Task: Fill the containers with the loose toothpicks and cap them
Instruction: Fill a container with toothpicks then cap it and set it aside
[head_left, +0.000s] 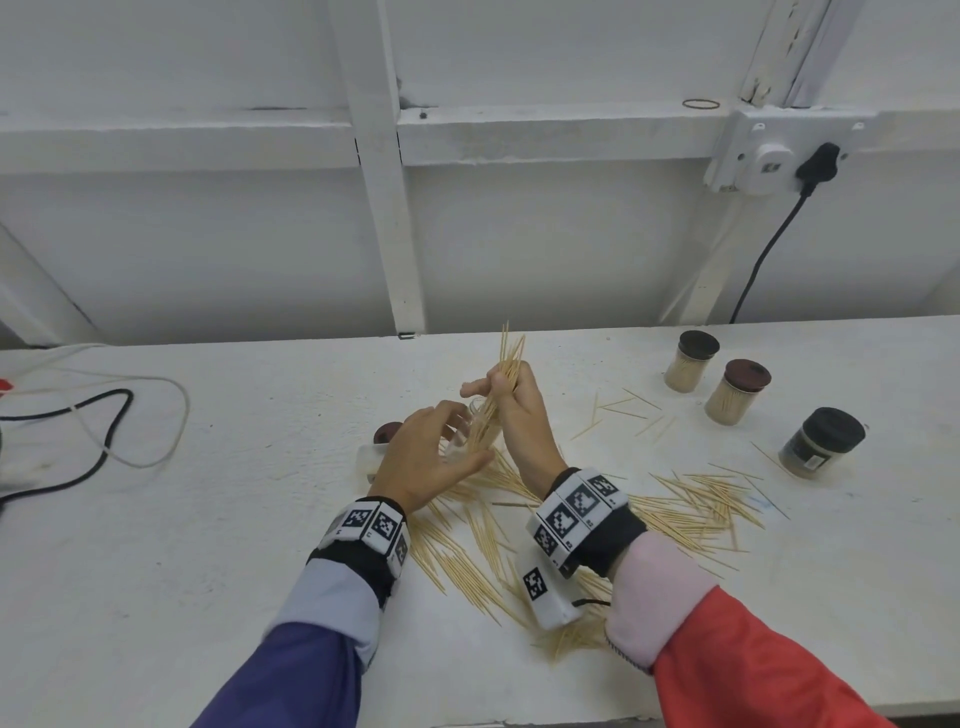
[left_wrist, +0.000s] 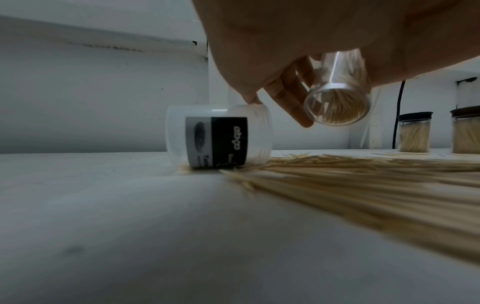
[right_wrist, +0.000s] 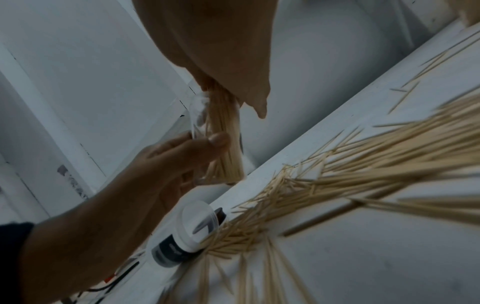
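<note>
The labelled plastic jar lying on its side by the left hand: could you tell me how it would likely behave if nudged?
The plastic jar would probably roll, since it lies on its round wall. It looks empty and thin-walled, so likely light and easily shoved. The loose toothpicks against its mouth end might check it on that side.

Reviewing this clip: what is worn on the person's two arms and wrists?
Left arm: purple-blue sleeve with a pale grey cuff. Right arm: red sleeve with a pink cuff. Each wrist carries a black strap ringed by white blocks printed with black square markers; the right wrist's camera box trails a thin black cable.
</note>
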